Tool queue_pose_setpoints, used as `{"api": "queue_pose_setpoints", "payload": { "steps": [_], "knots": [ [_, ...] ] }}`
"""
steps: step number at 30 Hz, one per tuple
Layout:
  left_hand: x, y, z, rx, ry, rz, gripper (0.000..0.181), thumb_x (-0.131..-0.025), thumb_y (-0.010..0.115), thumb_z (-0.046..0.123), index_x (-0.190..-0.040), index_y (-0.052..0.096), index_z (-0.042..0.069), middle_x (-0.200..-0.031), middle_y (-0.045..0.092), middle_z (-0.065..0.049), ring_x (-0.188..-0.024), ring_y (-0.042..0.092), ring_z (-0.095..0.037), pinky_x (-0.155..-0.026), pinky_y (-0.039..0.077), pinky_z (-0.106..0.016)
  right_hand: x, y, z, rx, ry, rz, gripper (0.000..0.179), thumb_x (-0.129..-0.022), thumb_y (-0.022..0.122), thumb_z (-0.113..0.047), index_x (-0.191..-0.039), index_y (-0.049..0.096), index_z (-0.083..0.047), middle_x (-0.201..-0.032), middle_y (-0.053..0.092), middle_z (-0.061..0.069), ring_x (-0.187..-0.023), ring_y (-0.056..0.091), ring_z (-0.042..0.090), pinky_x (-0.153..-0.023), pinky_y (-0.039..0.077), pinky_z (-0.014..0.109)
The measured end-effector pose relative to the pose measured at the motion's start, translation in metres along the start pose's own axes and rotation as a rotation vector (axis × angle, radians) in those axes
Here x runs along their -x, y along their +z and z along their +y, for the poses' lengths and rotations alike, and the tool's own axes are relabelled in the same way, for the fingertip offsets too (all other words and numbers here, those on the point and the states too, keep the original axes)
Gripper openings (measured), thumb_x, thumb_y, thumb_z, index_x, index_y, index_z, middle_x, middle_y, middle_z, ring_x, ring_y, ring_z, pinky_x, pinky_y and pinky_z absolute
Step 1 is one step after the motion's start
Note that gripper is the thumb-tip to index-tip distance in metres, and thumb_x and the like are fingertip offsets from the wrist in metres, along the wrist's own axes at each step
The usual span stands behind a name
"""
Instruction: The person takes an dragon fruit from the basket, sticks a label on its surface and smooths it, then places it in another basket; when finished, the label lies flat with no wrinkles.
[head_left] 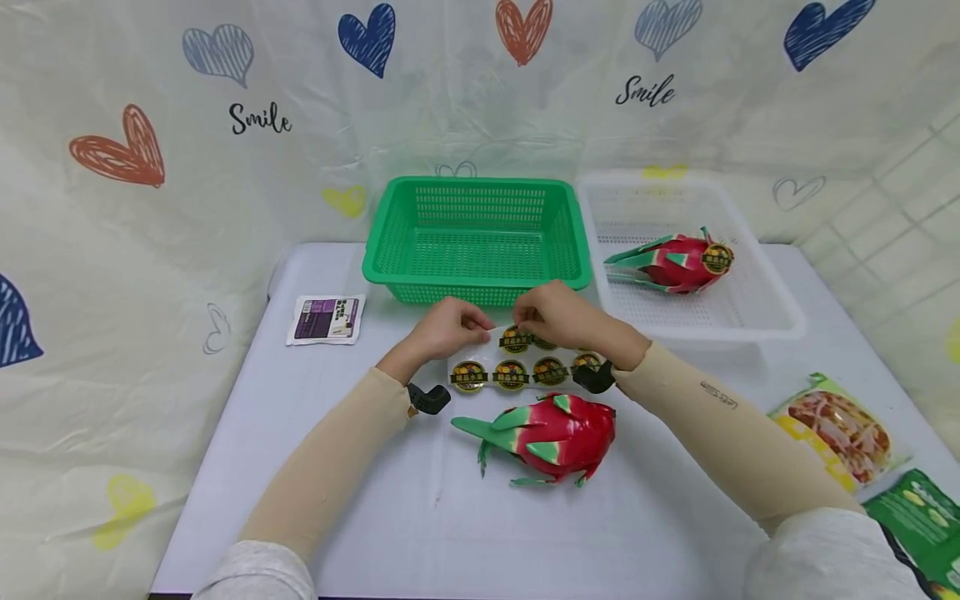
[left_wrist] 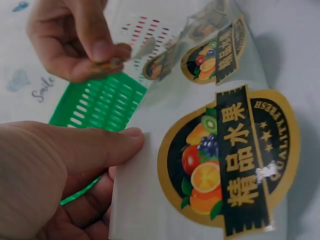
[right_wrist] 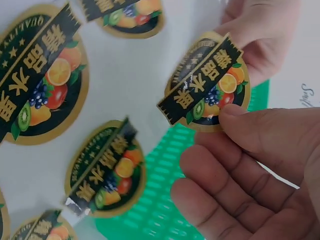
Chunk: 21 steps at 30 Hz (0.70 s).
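Between the thumb and fingers of my right hand (head_left: 558, 315) is a gold-and-black fruit sticker (right_wrist: 207, 82), pinched at its edge. Whether it is fully off the sheet, I cannot tell. My left hand (head_left: 445, 327) pinches the edge of the sticker sheet (left_wrist: 132, 175), thumb on top. Several like stickers show on the sheet, which bends upward in the left wrist view. Just in front of the sheet a red dragon fruit (head_left: 573, 433) with green scales lies on its side, its green tips pointing left. Neither hand touches it.
Behind my hands stands a green basket (head_left: 476, 289). To its right a white basket (head_left: 757, 321) holds another dragon fruit (head_left: 678, 262) bearing a sticker. A purple-and-white packet (head_left: 326, 320) lies left; a food packet (head_left: 840, 425) and a green bag (head_left: 918, 521) lie right.
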<state>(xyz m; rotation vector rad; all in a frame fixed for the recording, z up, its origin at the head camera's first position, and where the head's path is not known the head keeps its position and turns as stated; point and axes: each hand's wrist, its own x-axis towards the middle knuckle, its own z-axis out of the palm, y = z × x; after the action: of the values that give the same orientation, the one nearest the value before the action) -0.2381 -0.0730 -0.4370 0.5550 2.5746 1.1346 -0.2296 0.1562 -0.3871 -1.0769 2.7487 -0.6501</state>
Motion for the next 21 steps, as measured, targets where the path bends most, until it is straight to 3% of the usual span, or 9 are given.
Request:
{"api": "queue_pose_setpoints", "payload": {
  "steps": [8,13,18,21],
  "knots": [
    [-0.008,0.005,-0.012,-0.038,-0.030,0.025,0.022,-0.095,0.074,0.012,-0.115,0.078,0.005,-0.103,0.078,-0.009,-0.093,0.071,-0.019,-0.083,0.057,-0.031,0.021,-0.011,-0.005,-0.053,-0.012,-0.005,0.011,-0.097,0.072,-0.007,-0.086,0.072,-0.010,-0.083,0.073,0.001,-0.068,0.055,0.010,-0.066,0.048,0.029],
    [-0.007,0.006,-0.017,-0.124,-0.028,0.075,0.022,-0.096,0.070,0.013,-0.115,0.077,0.004,-0.109,0.078,-0.012,-0.102,0.073,-0.024,-0.091,0.059,-0.036,0.038,-0.019,-0.011,-0.086,-0.013,0.000,0.008,-0.096,0.075,-0.011,-0.089,0.073,-0.013,-0.086,0.074,-0.002,-0.068,0.056,0.009,-0.065,0.049,0.027],
    [0.004,0.003,0.000,-0.191,0.019,0.091,0.025,-0.102,0.066,0.025,-0.117,0.077,0.008,-0.109,0.079,-0.007,-0.101,0.073,-0.022,-0.091,0.059,-0.039,0.055,-0.029,-0.022,-0.107,-0.031,0.015,0.006,-0.094,0.077,-0.012,-0.090,0.074,-0.015,-0.087,0.073,-0.005,-0.075,0.062,0.008,-0.070,0.056,0.026],
    [0.016,0.001,0.022,-0.136,0.094,0.039,0.028,-0.107,0.058,0.033,-0.111,0.079,0.014,-0.101,0.079,-0.001,-0.090,0.070,-0.018,-0.079,0.057,-0.036,0.067,-0.033,-0.027,-0.130,-0.037,0.014,0.006,-0.094,0.078,-0.012,-0.090,0.074,-0.015,-0.087,0.073,-0.005,-0.073,0.064,0.007,-0.069,0.058,0.026]
  ]
}}
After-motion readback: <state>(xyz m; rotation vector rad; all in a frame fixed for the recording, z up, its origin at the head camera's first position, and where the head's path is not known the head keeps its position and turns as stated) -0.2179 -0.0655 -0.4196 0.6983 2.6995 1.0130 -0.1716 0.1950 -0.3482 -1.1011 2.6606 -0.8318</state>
